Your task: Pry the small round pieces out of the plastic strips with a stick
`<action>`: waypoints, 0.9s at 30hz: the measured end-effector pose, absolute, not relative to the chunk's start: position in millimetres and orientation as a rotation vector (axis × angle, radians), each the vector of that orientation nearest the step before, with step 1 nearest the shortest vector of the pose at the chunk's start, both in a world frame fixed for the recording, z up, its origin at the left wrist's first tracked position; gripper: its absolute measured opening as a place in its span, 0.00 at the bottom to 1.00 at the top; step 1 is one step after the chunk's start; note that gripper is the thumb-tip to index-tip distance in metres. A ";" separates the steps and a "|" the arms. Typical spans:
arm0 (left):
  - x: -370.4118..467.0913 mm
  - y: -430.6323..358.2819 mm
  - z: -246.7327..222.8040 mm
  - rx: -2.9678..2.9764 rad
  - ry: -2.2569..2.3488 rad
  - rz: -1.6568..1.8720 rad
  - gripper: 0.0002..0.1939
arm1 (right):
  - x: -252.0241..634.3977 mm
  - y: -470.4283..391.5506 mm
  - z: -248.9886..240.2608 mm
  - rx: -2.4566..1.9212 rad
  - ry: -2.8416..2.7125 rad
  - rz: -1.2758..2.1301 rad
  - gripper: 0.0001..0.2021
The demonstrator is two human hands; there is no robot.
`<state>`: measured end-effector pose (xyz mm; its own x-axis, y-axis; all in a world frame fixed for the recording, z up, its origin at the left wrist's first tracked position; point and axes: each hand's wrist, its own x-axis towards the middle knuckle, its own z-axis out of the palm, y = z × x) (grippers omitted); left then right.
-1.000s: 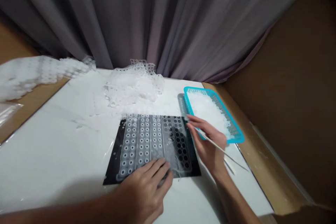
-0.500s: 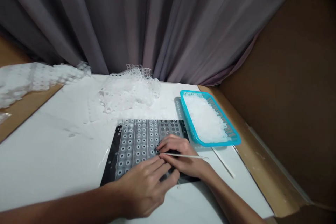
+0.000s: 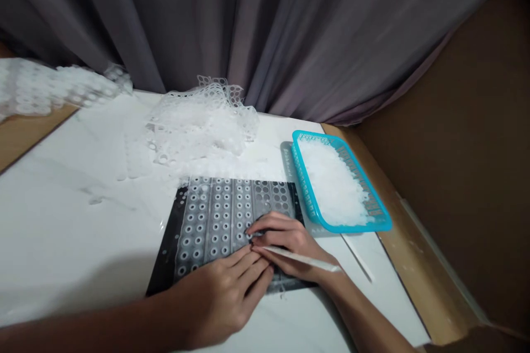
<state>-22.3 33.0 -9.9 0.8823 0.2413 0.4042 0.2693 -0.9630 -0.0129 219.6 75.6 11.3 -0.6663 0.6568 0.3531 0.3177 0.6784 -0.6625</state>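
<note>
The right hand [image 3: 293, 239], stick [image 3: 308, 258] pinched in its fingers, has been moved from beside the basket [image 3: 354, 228] to the left hand [image 3: 223, 292], whose fingers are held together on the sheet [image 3: 215, 215], grip unclear.

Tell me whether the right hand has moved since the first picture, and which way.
Yes: judged against the blue basket, the right hand has moved left and toward the person, and is now close beside the left hand.

Plastic-looking ringed sheet [image 3: 219, 212], smooth glossy tabletop [image 3: 111, 226], plastic basket [image 3: 307, 182], matt cloth curtain [image 3: 240, 27]
</note>
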 end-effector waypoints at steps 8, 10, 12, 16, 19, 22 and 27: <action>-18.9 31.4 -9.7 -2.947 -0.411 -0.645 0.24 | 222.0 74.9 4.8 -0.703 -2.372 0.606 0.05; -18.1 31.2 -8.7 -2.945 -0.413 -0.642 0.24 | 223.0 72.3 0.4 -0.677 -2.422 0.481 0.06; -17.6 31.1 -8.5 -2.940 -0.414 -0.649 0.23 | 222.7 68.5 -1.2 -0.649 -2.479 0.319 0.06; -17.5 31.3 -10.1 -2.948 -0.419 -0.645 0.20 | 218.3 59.9 3.2 -0.643 -2.535 0.073 0.09; -18.4 31.3 -11.0 -2.974 -0.415 -0.625 0.18 | 215.4 55.5 3.7 -0.669 -2.544 -0.019 0.09; -19.9 31.3 -11.9 -2.994 -0.402 -0.616 0.20 | 214.5 56.1 -4.3 -0.697 -2.498 -0.016 0.10; -22.9 32.3 -14.6 -3.006 -0.382 -0.554 0.29 | 212.6 67.0 -15.2 -0.977 -2.113 0.408 0.09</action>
<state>-22.9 32.3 -14.6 0.9046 0.2309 0.3583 0.2527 -0.9674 -0.0146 212.6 67.0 -15.2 -0.4200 0.7538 0.5053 0.5114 0.6566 -0.5545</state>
